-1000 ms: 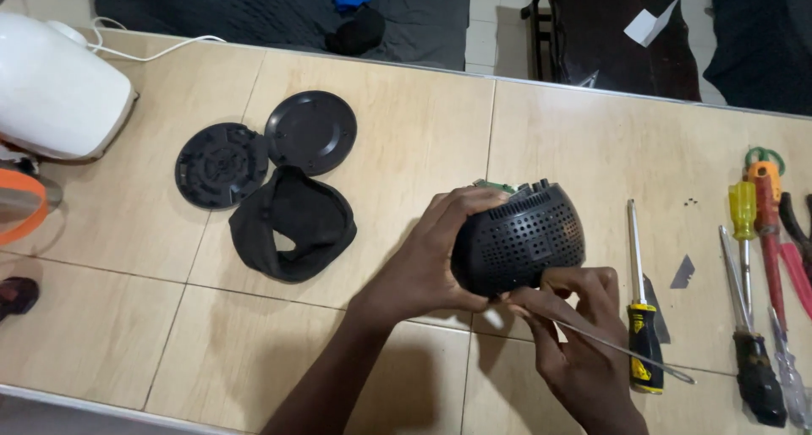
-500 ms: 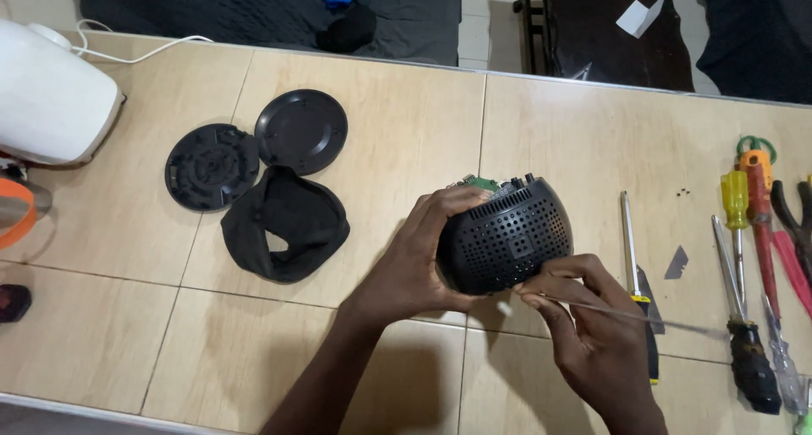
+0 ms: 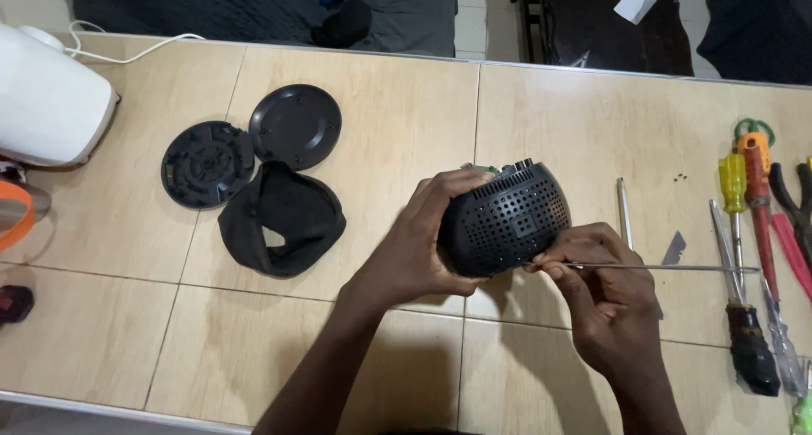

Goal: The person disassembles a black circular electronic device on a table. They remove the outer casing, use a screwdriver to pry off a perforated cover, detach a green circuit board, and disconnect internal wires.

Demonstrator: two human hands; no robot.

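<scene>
- Head view: I see my left hand [image 3: 423, 240] wrapped around the left side of a black perforated shell [image 3: 507, 219]; the grip is closed on it and holds it just above the worktop [image 3: 406, 105], near the middle.
- A bit of green board shows at the top edge of the shell, but it is too small for me to tell more.
- My right hand [image 3: 605, 304] is at the lower right of the shell; the grip pinches a thin metal rod [image 3: 668, 268] that lies flat, pointing right, its near end at the shell.
- To the left on the worktop lie two black round discs [image 3: 254, 143], touching one another, and just below them a black fabric cover [image 3: 283, 219].
- A white appliance [image 3: 46, 101] with a white cable stands at the far left edge.
- At the right, well apart from the shell, lie several screwdrivers [image 3: 744, 232], one with a yellow handle, and red-handled pliers [image 3: 791, 207].
- Another thin metal rod [image 3: 624, 211] lies just beside my right hand.
</scene>
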